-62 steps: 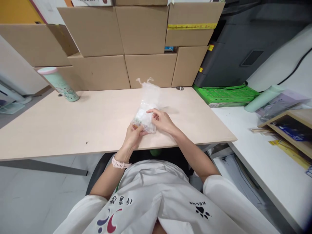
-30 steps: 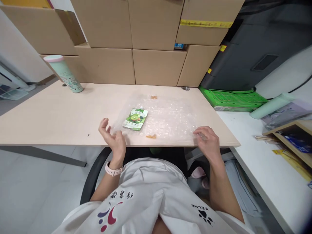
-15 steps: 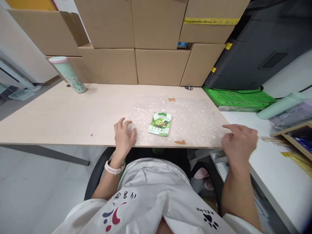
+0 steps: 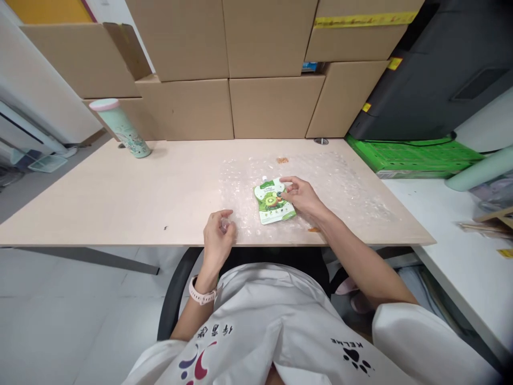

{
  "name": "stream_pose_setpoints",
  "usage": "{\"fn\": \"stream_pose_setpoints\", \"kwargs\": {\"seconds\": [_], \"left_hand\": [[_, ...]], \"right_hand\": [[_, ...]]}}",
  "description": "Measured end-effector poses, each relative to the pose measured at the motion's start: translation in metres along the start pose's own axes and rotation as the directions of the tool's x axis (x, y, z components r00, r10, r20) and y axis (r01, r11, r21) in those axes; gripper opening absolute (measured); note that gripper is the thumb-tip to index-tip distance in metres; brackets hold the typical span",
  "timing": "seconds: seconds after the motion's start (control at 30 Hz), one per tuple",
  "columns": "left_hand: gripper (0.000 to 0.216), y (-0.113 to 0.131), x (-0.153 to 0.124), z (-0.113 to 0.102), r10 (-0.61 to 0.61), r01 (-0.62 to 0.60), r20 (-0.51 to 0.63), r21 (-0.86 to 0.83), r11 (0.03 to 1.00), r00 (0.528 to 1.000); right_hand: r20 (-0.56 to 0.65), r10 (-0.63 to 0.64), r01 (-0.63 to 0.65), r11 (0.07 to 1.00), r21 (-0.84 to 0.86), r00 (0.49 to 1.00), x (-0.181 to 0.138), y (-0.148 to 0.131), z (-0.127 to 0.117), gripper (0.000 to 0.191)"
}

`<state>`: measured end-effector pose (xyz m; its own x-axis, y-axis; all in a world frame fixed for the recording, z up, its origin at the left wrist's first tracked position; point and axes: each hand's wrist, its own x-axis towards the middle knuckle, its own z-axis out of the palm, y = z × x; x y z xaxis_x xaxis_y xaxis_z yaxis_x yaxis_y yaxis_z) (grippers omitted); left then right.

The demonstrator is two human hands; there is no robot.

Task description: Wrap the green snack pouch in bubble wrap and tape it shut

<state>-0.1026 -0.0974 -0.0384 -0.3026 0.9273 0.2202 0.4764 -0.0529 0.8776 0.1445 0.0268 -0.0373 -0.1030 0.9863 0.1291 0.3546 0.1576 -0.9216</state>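
Note:
A green and white spouted pouch (image 4: 273,209) with a kiwi printed on it lies on a sheet of clear bubble wrap (image 4: 340,190). My right hand (image 4: 302,197) reaches in from the right and grips the pouch's upper right edge between thumb and fingers. The sheet's front left corner is at my left hand (image 4: 218,235), whose fingers are curled with a crumpled bit of wrap between finger and thumb. A pale pink watch band (image 4: 200,294) circles my left wrist. Two orange bits, one far (image 4: 282,160) and one near (image 4: 313,230), lie on the wrap, the near one partly behind my right forearm.
Cardboard boxes (image 4: 192,109) stand stacked along the back of the desk (image 4: 100,214). A mint tumbler (image 4: 124,128) with a pink lid is at the back left. To the right are a green crate (image 4: 417,158), a black case (image 4: 433,80) and a white side table (image 4: 460,256).
My right hand has come from the desk's right side onto the pouch, which has turned and shifted slightly right. My left hand's fingers have curled in at the wrap's corner.

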Motion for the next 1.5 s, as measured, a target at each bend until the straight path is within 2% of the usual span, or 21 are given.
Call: {"fn": "stream_pose_setpoints", "kwargs": {"seconds": [0.07, 0.13, 0.2, 0.3, 0.37, 0.43, 0.63, 0.77, 0.83, 0.97, 1.13, 1.23, 1.3, 1.4, 1.43, 1.5], "left_hand": [[0.026, -0.001, 0.001, 0.0, -0.021, 0.021, 0.007, -0.022, 1.0, 1.0], [0.025, -0.003, 0.003, 0.001, -0.037, 0.038, 0.016, -0.045, 0.998, 0.999], [0.024, -0.006, 0.004, 0.001, -0.035, 0.037, 0.023, -0.07, 0.997, 0.999], [0.024, -0.01, 0.006, 0.0, -0.023, 0.024, 0.009, -0.086, 0.996, 1.0], [0.023, -0.012, 0.008, -0.002, -0.027, 0.025, -0.022, -0.076, 0.997, 0.999], [0.022, -0.014, 0.01, -0.003, -0.031, 0.028, -0.047, -0.059, 0.998, 0.998], [0.022, -0.012, 0.012, -0.004, -0.032, 0.028, -0.069, -0.052, 0.998, 0.997], [0.021, -0.007, 0.011, -0.004, -0.101, 0.098, -0.047, -0.079, 0.992, 0.994], [0.028, -0.005, 0.011, -0.006, -0.135, 0.131, -0.041, -0.101, 0.986, 0.99], [0.044, -0.003, 0.012, -0.013, -0.183, 0.178, -0.024, -0.14, 0.974, 0.983], [0.054, -0.007, 0.013, -0.021, -0.228, 0.223, -0.031, -0.126, 0.967, 0.973], [0.062, -0.011, 0.013, -0.022, -0.206, 0.201, -0.024, -0.146, 0.969, 0.978], [0.067, -0.015, 0.013, -0.021, -0.158, 0.153, -0.026, -0.126, 0.98, 0.987], [0.065, -0.02, 0.013, -0.021, -0.059, 0.052, -0.059, -0.105, 0.993, 0.997], [0.063, -0.021, 0.014, -0.021, -0.03, 0.022, -0.071, -0.101, 0.995, 0.997], [0.059, -0.018, 0.016, -0.022, 0.022, -0.029, -0.094, -0.076, 0.997, 0.995]], "right_hand": [[0.005, -0.127, 0.127, 0.992, 0.004, 0.992, -0.003, -0.018, 0.003, 0.038], [0.017, -0.19, 0.19, 0.981, 0.046, 0.982, -0.004, -0.033, 0.009, 0.034], [0.04, -0.148, 0.14, 0.979, 0.151, 0.988, -0.003, -0.041, 0.019, 0.029], [0.12, -0.003, -0.032, 0.956, 0.293, 0.993, 0.001, -0.035, 0.037, 0.024], [0.168, 0.081, -0.132, 0.937, 0.323, 0.982, 0.002, -0.026, 0.046, 0.022], [0.191, 0.12, -0.177, 0.933, 0.314, 0.974, 0.001, -0.017, 0.051, 0.02], [0.189, 0.128, -0.18, 0.939, 0.292, 0.974, -0.007, -0.004, 0.048, 0.014], [0.212, 0.037, -0.107, 0.938, 0.329, 0.977, -0.008, 0.001, 0.049, 0.012], [0.222, -0.012, -0.066, 0.937, 0.342, 0.975, -0.007, 0.001, 0.053, 0.013], [0.239, -0.06, -0.02, 0.948, 0.319, 0.969, -0.005, -0.007, 0.072, 0.015], [0.264, -0.021, -0.074, 0.936, 0.343, 0.964, -0.012, -0.019, 0.101, 0.015], [0.223, -0.037, -0.01, 0.978, 0.207, 0.974, -0.018, -0.028, 0.105, 0.018], [0.194, -0.124, 0.127, 0.992, -0.002, 0.973, -0.023, -0.038, 0.101, 0.021], [0.18, -0.299, 0.344, 0.881, -0.324, 0.937, -0.036, -0.052, 0.089, 0.028], [0.194, -0.338, 0.388, 0.842, -0.375, 0.921, -0.041, -0.056, 0.084, 0.03], [0.264, -0.379, 0.455, 0.815, -0.358, 0.887, -0.055, -0.061, 0.076, 0.034]]}}
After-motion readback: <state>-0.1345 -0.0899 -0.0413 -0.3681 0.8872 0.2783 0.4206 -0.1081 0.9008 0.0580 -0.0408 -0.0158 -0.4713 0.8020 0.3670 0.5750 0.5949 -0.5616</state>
